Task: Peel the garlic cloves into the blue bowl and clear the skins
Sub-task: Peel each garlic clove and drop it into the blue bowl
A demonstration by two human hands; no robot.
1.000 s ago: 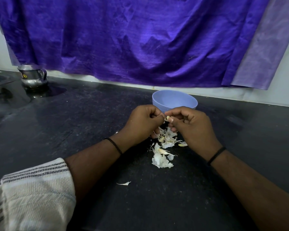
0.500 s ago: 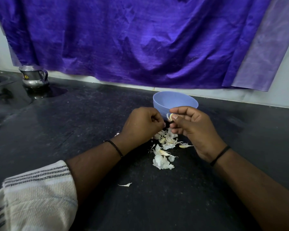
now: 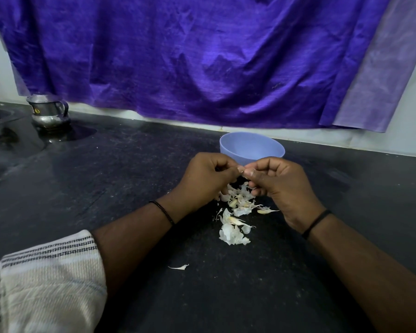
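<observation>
Purple cloth (image 3: pixel 190 61) hanging behind, black tabletop (image 3: pixel 106 183) carrying everything, left hand (image 3: pixel 207 176) and right hand (image 3: pixel 281 183) meeting fingertip to fingertip, both pinching one garlic clove (image 3: pixel 242 169) just before the blue bowl (image 3: pixel 252 147), papery skins (image 3: pixel 235 212) lying beneath them.

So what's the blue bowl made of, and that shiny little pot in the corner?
The blue bowl looks like plastic: one even pale blue, smooth and matte, with no glassy shine. The little pot looks like metal, probably steel: silvery and polished, with bright reflections on its round body. Neither can be told for sure by look alone.
</observation>
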